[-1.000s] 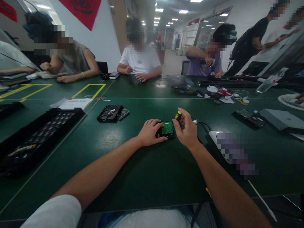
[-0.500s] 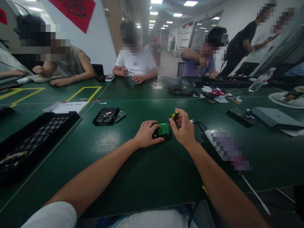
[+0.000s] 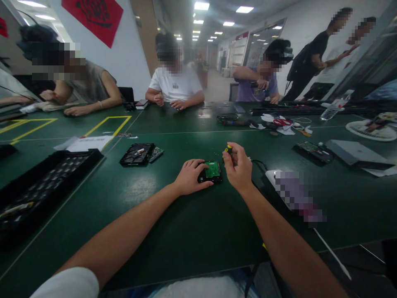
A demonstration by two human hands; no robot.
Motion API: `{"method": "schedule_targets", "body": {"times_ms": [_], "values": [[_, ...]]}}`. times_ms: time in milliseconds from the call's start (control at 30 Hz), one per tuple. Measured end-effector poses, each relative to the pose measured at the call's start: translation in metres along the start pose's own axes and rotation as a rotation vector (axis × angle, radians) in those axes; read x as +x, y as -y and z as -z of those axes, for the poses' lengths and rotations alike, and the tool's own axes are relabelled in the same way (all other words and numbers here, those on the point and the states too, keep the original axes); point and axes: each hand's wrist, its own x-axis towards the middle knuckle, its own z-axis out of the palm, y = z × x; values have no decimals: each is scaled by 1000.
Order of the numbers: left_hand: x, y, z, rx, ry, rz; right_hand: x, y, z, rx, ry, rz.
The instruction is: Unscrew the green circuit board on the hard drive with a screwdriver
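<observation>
A black hard drive with a green circuit board [image 3: 213,169] lies on the green table in front of me. My left hand [image 3: 191,177] grips it from the left, thumb along the near edge and fingers over the top. Just right of the drive, my right hand [image 3: 239,167] pinches a yellow and black screwdriver [image 3: 228,150] by its handle. The screwdriver's tip is too small or hidden to make out. A few tiny bits, perhaps screws [image 3: 216,154], lie beyond the drive.
Left stand a black tray [image 3: 93,155] and an opened drive [image 3: 137,154] beside a loose board [image 3: 156,154]. A phone-like device [image 3: 291,192] with a cable lies right, near another drive [image 3: 313,153] and a grey box [image 3: 356,154]. Several people are across the table.
The view has shifted slightly. The screwdriver handle has turned a little in my right fingers. My left hand keeps its hold on the hard drive.
</observation>
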Motion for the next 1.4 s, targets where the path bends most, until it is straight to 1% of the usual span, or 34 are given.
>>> {"method": "schedule_targets", "body": {"times_ms": [100,267,433,667,867,1133,1400], "values": [[0,0,0,3,1,5,0,-1,-3,21,6,-10],[0,1,-1,11,10,3,2,-1,-1,5,-4,-6],[0,0,0,18,2,1,5,4,1,-57,-26,47],[0,0,-1,11,-5,0,3,4,2,-75,12,81],[0,0,0,23,9,7,1,6,2,-82,14,114],[0,0,1,24,7,5,4,8,6,-111,-47,111],[1,-1,1,2,16,17,3,11,6,-105,-41,120]]}}
